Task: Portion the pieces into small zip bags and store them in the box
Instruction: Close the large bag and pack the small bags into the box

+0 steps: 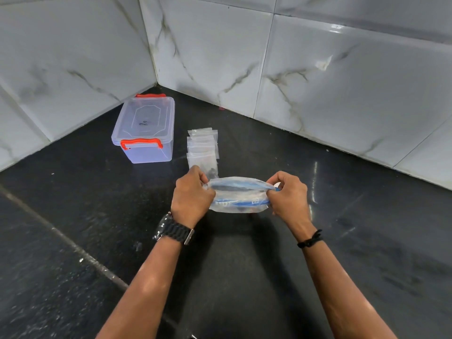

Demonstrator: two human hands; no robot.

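Note:
A large clear zip bag [238,194] with a blue zip strip hangs above the black counter, its mouth pulled wide. My left hand [192,195] pinches its left end and my right hand [288,194] pinches its right end. Dark pieces show faintly inside; I cannot tell what they are. Just behind the bag lies a stack of several small clear zip bags [202,148]; the nearest one holds something dark. A clear plastic box [146,129] with orange latches stands to the back left, its lid on.
The black stone counter [342,241] runs into a corner of white marble-look wall tiles [318,69]. A seam in the counter crosses the left side. A watch is on the left wrist, a black cord on the right.

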